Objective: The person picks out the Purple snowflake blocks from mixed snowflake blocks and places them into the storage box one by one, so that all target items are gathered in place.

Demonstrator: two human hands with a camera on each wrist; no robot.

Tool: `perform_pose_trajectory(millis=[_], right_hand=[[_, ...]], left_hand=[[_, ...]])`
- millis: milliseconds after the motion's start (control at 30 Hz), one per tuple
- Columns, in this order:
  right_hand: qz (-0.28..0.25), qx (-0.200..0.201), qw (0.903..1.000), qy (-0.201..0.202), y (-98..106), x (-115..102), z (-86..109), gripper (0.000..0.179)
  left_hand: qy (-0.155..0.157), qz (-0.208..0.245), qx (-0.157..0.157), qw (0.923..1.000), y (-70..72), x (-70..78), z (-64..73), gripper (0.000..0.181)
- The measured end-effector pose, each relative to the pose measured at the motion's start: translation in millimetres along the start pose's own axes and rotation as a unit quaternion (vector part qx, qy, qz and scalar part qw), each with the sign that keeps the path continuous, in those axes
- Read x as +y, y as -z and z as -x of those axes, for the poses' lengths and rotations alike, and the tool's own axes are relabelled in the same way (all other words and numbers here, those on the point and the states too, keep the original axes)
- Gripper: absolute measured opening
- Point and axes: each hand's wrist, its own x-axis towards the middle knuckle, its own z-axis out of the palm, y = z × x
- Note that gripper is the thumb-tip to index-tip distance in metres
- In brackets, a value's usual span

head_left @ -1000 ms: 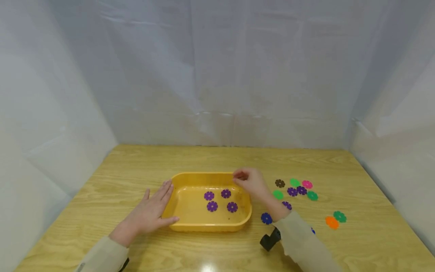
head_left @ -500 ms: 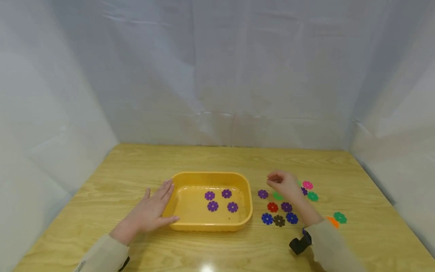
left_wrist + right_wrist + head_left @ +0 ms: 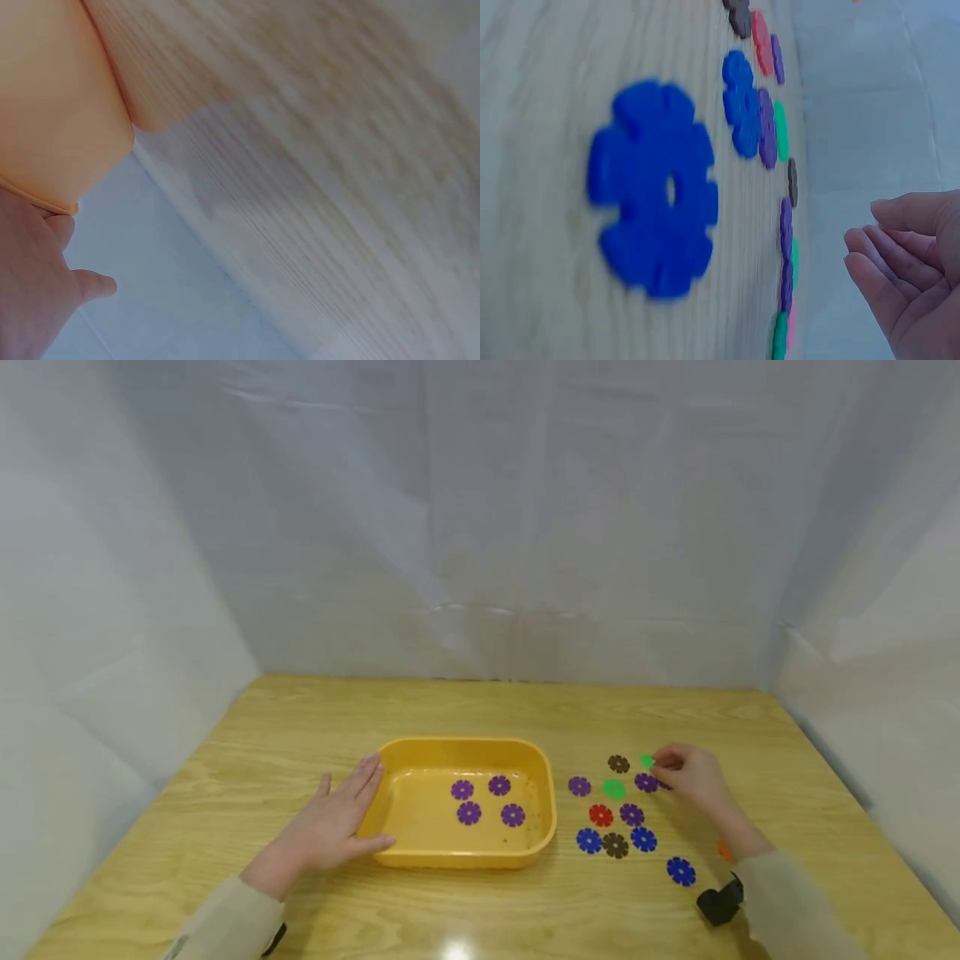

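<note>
My left hand (image 3: 330, 827) rests against the left end of a yellow plastic tray (image 3: 465, 862), fingers straight along the rim and thumb near the front corner. In the left wrist view this hand (image 3: 34, 277) touches the tray's wall (image 3: 60, 97). Several purple flower-shaped discs (image 3: 468, 813) lie inside the tray. Over the disc group on the right hovers my right hand (image 3: 693, 777), partly covering a bright green disc (image 3: 647, 762) and purple discs (image 3: 646, 782). The right wrist view shows this hand (image 3: 915, 262) with loosely bent fingers, apart from the discs and holding nothing.
Between tray and right hand lie a red disc (image 3: 601, 815), a brown disc (image 3: 616, 845) and several others. One blue disc (image 3: 681, 871) lies nearer the front. An orange disc (image 3: 724, 850) is partly hidden by the right forearm. White sheeting (image 3: 480, 527) surrounds the wooden table.
My right hand has moved from above the tray's right rim rightward to the loose discs, uncovering the red, brown and blue ones. The left hand and the discs in the tray stay put.
</note>
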Motion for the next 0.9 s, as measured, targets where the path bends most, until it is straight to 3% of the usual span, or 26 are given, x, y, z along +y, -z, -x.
perform_pose_trajectory(millis=[233,400,633,900], right_hand=[[0.03,-0.002,0.9995,-0.006,13.2,20.7,4.2,0.018],[0.038,-0.028,0.9986,-0.022,20.0,25.1,6.7,0.022],[0.045,-0.062,0.9963,-0.038,20.4,33.7,4.7,0.024],[0.054,-0.086,0.9945,-0.025,16.4,41.0,-1.2,0.024]], left_hand=[[0.0,0.003,0.0,1.0,-0.1,0.4,-1.8,0.09],[0.002,0.003,-0.005,1.0,0.4,0.8,-1.7,0.09],[0.001,0.003,-0.004,1.0,0.4,0.3,-1.7,0.09],[0.0,0.009,-0.007,0.9999,0.2,-0.2,-1.6,0.09]])
